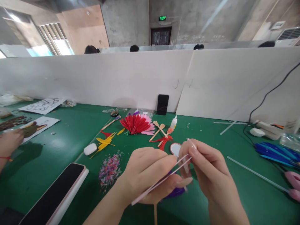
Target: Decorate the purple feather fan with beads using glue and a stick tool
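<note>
My left hand (150, 172) is closed around a pair of pale pink tweezers (161, 182), whose joined end points to the lower left. The two tips reach my right hand (206, 165), whose thumb and fingers are pinched together there. Whatever lies in that pinch is too small or hidden to name. Below my hands is something purple (175, 192), mostly covered by the left hand. A thin wooden stick (155, 214) comes out beneath the left hand. A round white lid-like disc with a red rim (175, 149) lies just behind my hands.
Red feathers (134, 124), yellow feathers (104, 143), crossed wooden sticks (157, 129) and a glue bottle (173, 122) lie ahead. Left are colourful bits (110, 170), a phone (56, 193) and another person's hand (11, 140). Blue feathers (277, 153) and a glue stick (256, 173) lie right.
</note>
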Demonstrator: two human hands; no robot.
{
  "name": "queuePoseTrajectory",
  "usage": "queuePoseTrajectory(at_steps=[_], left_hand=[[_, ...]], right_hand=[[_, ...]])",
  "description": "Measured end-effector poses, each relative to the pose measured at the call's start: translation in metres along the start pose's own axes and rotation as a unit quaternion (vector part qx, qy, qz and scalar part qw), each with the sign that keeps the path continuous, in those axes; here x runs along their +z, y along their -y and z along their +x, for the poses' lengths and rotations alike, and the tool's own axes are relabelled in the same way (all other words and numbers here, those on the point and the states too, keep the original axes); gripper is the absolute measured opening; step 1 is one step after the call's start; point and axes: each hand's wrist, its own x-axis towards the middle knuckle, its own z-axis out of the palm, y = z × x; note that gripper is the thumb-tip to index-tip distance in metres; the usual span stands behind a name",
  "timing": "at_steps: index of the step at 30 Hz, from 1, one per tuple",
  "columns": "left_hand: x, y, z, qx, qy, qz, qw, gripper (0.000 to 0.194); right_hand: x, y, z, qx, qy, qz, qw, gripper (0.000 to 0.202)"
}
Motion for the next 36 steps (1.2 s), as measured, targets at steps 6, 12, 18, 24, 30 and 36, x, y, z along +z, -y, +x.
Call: queuePoseTrajectory(at_steps=[6,12,18,24,30,36], left_hand=[[-0.002,-0.002,0.001,-0.002,0.011,0.0,1.0,0.013],[-0.004,-0.001,-0.003,-0.035,0.044,0.002,0.998,0.013],[-0.003,-0.002,-0.002,-0.08,0.039,-0.015,0.996,0.015],[0.001,-0.008,0.0,-0.164,0.022,-0.09,0.982,0.017],[0.007,-0.006,-0.003,-0.389,0.014,-0.373,0.842,0.03],[0.021,-0.001,-0.006,-0.491,-0.053,-0.56,0.666,0.032]], right_hand=[[0.0,0.001,-0.001,-0.026,-0.01,-0.043,0.999,0.034],[0.0,0.003,-0.001,-0.016,-0.009,-0.077,0.997,0.035],[-0.001,0.0,-0.002,-0.01,-0.009,-0.099,0.995,0.036],[-0.002,0.002,0.0,-0.004,0.004,-0.099,0.995,0.037],[-0.001,-0.001,0.0,0.025,0.037,-0.016,0.999,0.036],[0.004,-0.002,0.0,0.037,0.066,0.075,0.994,0.035]])
